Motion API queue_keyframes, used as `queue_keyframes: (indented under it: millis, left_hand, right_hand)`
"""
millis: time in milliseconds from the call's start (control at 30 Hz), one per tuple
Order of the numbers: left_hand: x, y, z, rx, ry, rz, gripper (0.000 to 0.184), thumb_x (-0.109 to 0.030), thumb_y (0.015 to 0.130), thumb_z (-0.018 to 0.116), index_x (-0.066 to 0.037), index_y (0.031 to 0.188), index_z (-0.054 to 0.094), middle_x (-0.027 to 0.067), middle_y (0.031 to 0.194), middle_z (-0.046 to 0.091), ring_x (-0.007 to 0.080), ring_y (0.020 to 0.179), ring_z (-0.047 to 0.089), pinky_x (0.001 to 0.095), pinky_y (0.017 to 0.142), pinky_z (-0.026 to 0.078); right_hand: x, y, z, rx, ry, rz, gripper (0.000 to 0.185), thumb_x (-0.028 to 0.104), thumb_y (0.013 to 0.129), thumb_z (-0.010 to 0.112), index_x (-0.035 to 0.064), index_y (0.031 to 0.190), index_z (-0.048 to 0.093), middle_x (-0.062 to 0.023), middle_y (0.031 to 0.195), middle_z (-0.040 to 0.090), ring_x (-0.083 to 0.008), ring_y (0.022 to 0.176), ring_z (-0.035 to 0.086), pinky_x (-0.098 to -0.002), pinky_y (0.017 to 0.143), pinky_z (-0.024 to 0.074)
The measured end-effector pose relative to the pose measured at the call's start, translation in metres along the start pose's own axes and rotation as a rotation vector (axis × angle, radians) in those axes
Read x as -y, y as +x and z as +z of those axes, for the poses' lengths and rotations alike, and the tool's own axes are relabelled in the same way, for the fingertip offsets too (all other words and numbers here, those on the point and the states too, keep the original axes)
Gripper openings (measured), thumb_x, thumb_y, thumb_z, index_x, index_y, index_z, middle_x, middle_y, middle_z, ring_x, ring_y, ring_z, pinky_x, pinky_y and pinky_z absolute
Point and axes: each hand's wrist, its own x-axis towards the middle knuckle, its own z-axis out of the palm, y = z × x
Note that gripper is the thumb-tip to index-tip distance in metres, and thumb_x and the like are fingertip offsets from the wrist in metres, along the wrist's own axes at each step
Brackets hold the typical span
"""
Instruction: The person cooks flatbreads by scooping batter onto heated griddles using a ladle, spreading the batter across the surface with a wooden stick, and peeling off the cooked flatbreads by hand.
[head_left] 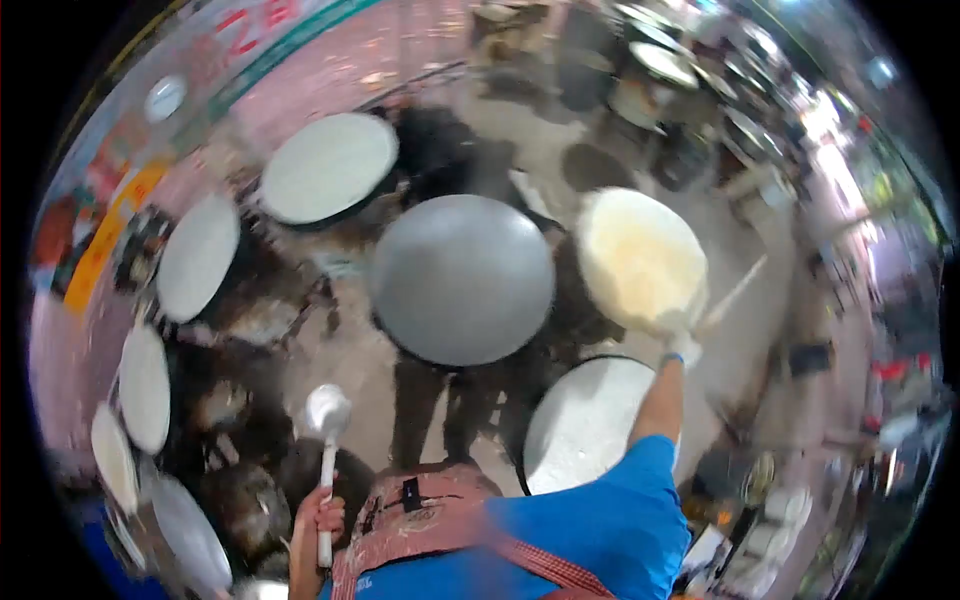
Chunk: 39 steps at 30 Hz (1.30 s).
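My left hand (320, 512) is wrapped round the pale handle of a ladle (328, 412), its bowl pointing up and away from me. My right hand (683, 348), which looks to be in a white glove, is closed at the near edge of a large, thin round pancake (643, 258), pale with a yellower middle. A thin light stick (735, 290) slants out beside that hand; whether the fingers hold it too I cannot tell. In front of me is a bare grey domed griddle (462, 280). Below my right forearm stands a wide tub of white batter (588, 425).
More round griddles covered in white curve round my left, among them one at the back left (330, 168) and one further left (200, 258). A grey one (188, 530) sits low at left. Pots (655, 80) stand at the far right, blurred. White stacked items (780, 520) lie at lower right.
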Motion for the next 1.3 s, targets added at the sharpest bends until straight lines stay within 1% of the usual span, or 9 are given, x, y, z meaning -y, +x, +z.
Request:
queue_keyframes:
  millis: [233, 500, 533, 733, 867, 1000, 1067, 1200, 1300]
  left_hand:
    - [0.054, -0.050, -0.042, 0.118, -0.052, 0.438, 0.022, -0.021, 0.090, 0.044, -0.010, 0.070, 0.043, -0.0036, 0.050, 0.035, 0.0082, 0.038, 0.034, 0.0224, 0.033, 0.029]
    - [0.181, -0.122, -0.216, 0.388, -0.630, 0.989, 0.009, -0.012, 0.089, 0.044, -0.015, 0.097, 0.040, -0.0017, 0.053, 0.031, 0.0053, 0.036, 0.028, 0.0193, 0.028, 0.025]
    - [0.204, -0.128, -0.241, 0.368, -0.633, 1.113, 0.015, -0.010, 0.089, 0.044, -0.016, 0.101, 0.039, -0.0012, 0.053, 0.031, 0.0055, 0.036, 0.029, 0.0199, 0.028, 0.026]
    - [0.284, -0.160, -0.418, -0.136, -0.732, 1.403, 0.066, -0.004, 0.082, 0.051, -0.019, 0.139, 0.022, -0.0006, 0.059, 0.044, 0.0079, 0.036, 0.040, 0.0188, 0.029, 0.031]
    - [0.283, -0.112, -0.557, -0.411, -0.994, 1.215, 0.014, -0.007, 0.086, 0.044, -0.009, 0.099, 0.040, -0.0003, 0.051, 0.038, 0.0096, 0.033, 0.037, 0.0233, 0.028, 0.031]
    - [0.282, -0.087, -0.610, -0.603, -1.062, 0.933, 0.019, -0.005, 0.082, 0.043, 0.009, 0.095, 0.038, 0.0045, 0.046, 0.039, 0.0154, 0.030, 0.038, 0.0293, 0.026, 0.032]
    - [0.276, -0.080, -0.621, -0.748, -0.929, 0.881, 0.022, -0.003, 0.080, 0.044, 0.010, 0.097, 0.038, 0.0062, 0.046, 0.040, 0.0177, 0.030, 0.041, 0.0310, 0.026, 0.032]
    - [0.256, -0.066, -0.621, -0.950, -0.895, 0.892, 0.036, -0.003, 0.078, 0.040, 0.007, 0.113, 0.037, 0.0197, 0.069, 0.054, 0.0226, 0.037, 0.049, 0.0347, 0.032, 0.039]
    - [0.228, -0.064, -0.619, -0.841, -0.951, 0.928, 0.033, -0.010, 0.084, 0.045, 0.002, 0.113, 0.034, 0.0091, 0.055, 0.044, 0.0179, 0.032, 0.038, 0.0325, 0.027, 0.032]
  right_hand:
    - [0.142, -0.224, 0.014, 1.056, 0.377, -0.246, 0.039, 0.037, 0.076, 0.063, 0.0013, 0.093, 0.060, -0.0049, 0.076, 0.055, -0.0162, 0.058, 0.049, -0.0316, 0.052, 0.0421]
    - [0.132, -0.728, -0.093, 2.102, -0.142, -1.026, 0.025, 0.026, 0.081, 0.061, 0.0013, 0.084, 0.060, -0.0038, 0.058, 0.050, -0.0137, 0.047, 0.045, -0.0291, 0.040, 0.0374]
    - [0.099, -0.782, -0.084, 1.856, 0.062, -1.774, 0.030, 0.027, 0.079, 0.062, -0.0011, 0.091, 0.062, -0.0133, 0.070, 0.060, -0.0239, 0.058, 0.053, -0.0368, 0.055, 0.0441]
    - [-0.021, -1.049, -0.319, 2.002, -0.038, -2.748, 0.038, 0.035, 0.076, 0.062, 0.0056, 0.099, 0.062, -0.0184, 0.093, 0.063, -0.0347, 0.086, 0.060, -0.0402, 0.073, 0.0472]
    - [-0.132, -1.112, -0.409, 1.324, -0.135, -3.651, 0.020, 0.022, 0.076, 0.051, 0.0054, 0.075, 0.063, -0.0173, 0.075, 0.063, -0.0341, 0.069, 0.062, -0.0436, 0.064, 0.0487]
    - [-0.126, -1.116, -0.460, 2.118, -0.049, -3.319, 0.026, 0.031, 0.074, 0.058, 0.0055, 0.075, 0.059, -0.0117, 0.066, 0.061, -0.0289, 0.060, 0.060, -0.0424, 0.057, 0.0465]
    - [-0.154, -1.102, -0.401, 1.214, 0.755, -3.616, 0.024, 0.031, 0.074, 0.061, 0.0076, 0.074, 0.061, -0.0102, 0.064, 0.061, -0.0262, 0.056, 0.059, -0.0391, 0.053, 0.0468]
    - [-0.146, -1.111, -0.409, 2.011, 0.077, -3.185, 0.028, 0.036, 0.071, 0.067, 0.0094, 0.078, 0.068, -0.0069, 0.062, 0.061, -0.0234, 0.055, 0.060, -0.0343, 0.053, 0.0491]
    - [-0.157, -1.085, -0.356, 1.927, -0.079, -3.144, 0.029, 0.038, 0.073, 0.066, 0.0091, 0.078, 0.067, -0.0118, 0.066, 0.062, -0.0283, 0.058, 0.060, -0.0385, 0.053, 0.0472]
